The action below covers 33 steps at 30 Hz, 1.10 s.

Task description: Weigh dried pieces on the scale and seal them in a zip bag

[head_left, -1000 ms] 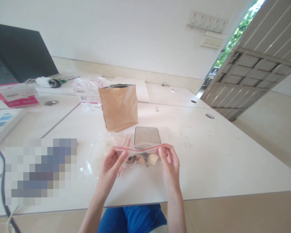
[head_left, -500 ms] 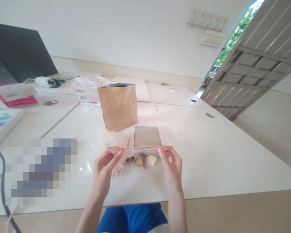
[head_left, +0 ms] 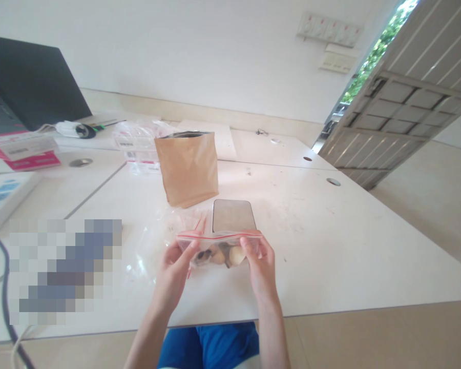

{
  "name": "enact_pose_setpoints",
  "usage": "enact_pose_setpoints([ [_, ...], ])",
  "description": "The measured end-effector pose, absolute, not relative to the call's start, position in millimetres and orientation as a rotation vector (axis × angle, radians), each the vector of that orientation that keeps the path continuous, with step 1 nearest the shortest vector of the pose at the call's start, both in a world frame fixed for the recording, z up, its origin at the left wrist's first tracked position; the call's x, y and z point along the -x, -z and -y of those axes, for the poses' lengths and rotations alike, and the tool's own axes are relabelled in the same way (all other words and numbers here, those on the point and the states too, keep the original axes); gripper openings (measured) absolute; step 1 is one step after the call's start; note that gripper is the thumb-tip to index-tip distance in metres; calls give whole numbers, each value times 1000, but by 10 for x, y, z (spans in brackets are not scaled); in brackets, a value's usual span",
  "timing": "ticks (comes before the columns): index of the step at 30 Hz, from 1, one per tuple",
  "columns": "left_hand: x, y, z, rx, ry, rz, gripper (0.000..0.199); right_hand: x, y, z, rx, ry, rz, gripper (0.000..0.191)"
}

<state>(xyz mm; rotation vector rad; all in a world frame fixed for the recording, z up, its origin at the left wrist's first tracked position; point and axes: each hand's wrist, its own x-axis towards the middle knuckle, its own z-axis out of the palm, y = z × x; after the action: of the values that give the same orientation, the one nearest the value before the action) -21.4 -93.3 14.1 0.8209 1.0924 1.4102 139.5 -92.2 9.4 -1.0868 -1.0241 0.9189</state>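
Between my hands is a clear zip-lock bag [head_left: 215, 260] with a red seal line along its top. Pale and dark pieces, like dried slices, lie inside it. My left hand [head_left: 176, 256] pinches the bag near its left top corner, thumb on the near side. On the right part, just under the red line, my right hand [head_left: 259, 256] grips it the same way. Right behind the bag lies a flat scale with a grey top [head_left: 233, 215]. Several loose zip-lock bags with red lines [head_left: 190, 221] are spread at the left, partly covered by my left hand.
A brown paper pouch [head_left: 187, 169] stands open-topped behind the loose bags. Plastic-wrapped boxes [head_left: 140, 148] are to its left. Pink-and-white boxes [head_left: 33, 151] and a dark monitor [head_left: 34, 84] occupy the far left. A blurred-out patch [head_left: 65, 271] covers something on the near left table.
Both hands have moved inward along the bag's top, the right one more clearly to the left. Both still hold the bag, whose top edge now sags slightly.
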Motion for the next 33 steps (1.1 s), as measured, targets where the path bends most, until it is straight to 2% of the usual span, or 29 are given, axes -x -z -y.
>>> enact_pose_setpoints([
  [12,237,-146,931,-943,-1486,-1359,29,-1472,-146,952,1052,-906,1017,13],
  [20,268,-102,918,-886,-1429,-1082,35,-1392,-125,966,897,-802,1066,11],
  [23,293,-96,938,-994,-1379,-1022,33,-1379,-120,968,888,-865,1091,13],
  [33,275,-56,932,-924,-1352,-1135,30,-1422,-59,965,948,-972,1204,17],
])
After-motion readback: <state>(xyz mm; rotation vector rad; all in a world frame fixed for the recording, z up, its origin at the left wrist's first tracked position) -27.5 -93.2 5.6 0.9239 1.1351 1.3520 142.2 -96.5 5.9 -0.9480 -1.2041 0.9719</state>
